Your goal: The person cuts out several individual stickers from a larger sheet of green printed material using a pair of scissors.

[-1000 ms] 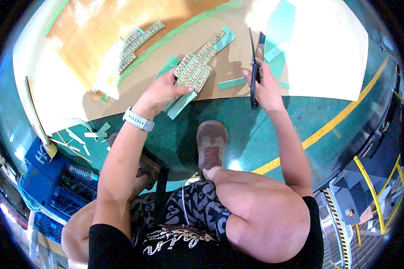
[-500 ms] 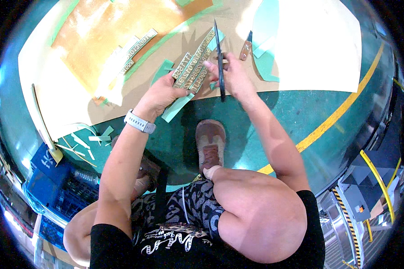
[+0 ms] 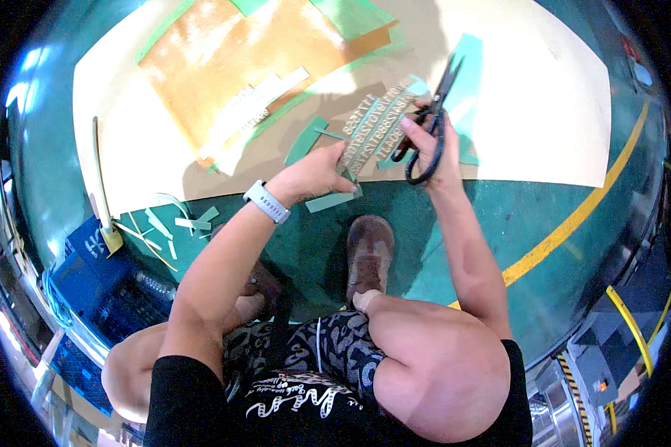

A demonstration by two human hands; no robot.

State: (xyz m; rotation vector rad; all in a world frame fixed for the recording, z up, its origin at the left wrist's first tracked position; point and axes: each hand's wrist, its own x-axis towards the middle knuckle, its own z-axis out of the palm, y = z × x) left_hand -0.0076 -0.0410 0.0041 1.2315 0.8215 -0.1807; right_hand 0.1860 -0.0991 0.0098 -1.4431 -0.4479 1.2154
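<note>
My right hand [image 3: 438, 153] is closed around black scissors [image 3: 441, 97], their blades pointing up and away, slightly parted. Beneath the scissors lies a lettered sheet [image 3: 373, 127] with rows of raised pale characters and green strips between them. My left hand [image 3: 317, 173], with a pale watch on its wrist, grips the sheet's near left end between thumb and fingers. My right fingertips are close to its far right end; whether they touch it is unclear. A loose green strip [image 3: 331, 202] sits just below my left thumb.
Brown paper [image 3: 537, 141] spreads over the green floor [image 3: 455, 231]. On it are an orange panel [image 3: 224, 59] edged with green tape, a second lettered strip [image 3: 265, 97] and green pieces [image 3: 306, 139]. Tape scraps [image 3: 194, 223] and a blue crate [image 3: 130, 298] lie left.
The scissors have swung in my right hand, so their blades now point up and right and the loops show near the palm. My view has shifted, moving the scene rightward and down.
</note>
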